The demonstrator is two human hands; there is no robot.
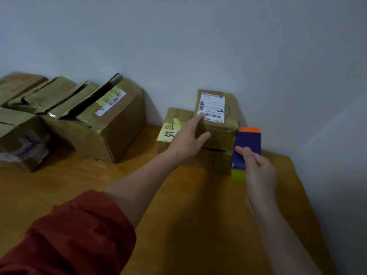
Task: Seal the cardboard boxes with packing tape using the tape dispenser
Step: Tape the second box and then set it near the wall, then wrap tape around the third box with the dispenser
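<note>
Table (178,215), far right corner: left hand (186,141) clasps the labelled box (230,108), likely light and stiff, by its side; right hand (260,171) pinches a blue block (250,139).

landmark: labelled box (216,120), small cardboard, stacked on a lower box (210,161)
left hand (186,139): grips the labelled box's near left corner, thumb on its front face
right hand (258,171): just right of the labelled box, curled fingers touching a blue block (248,143); grip unclear
handwritten box (170,128): just left of the labelled box
large boxes (111,124): well left of it
</note>
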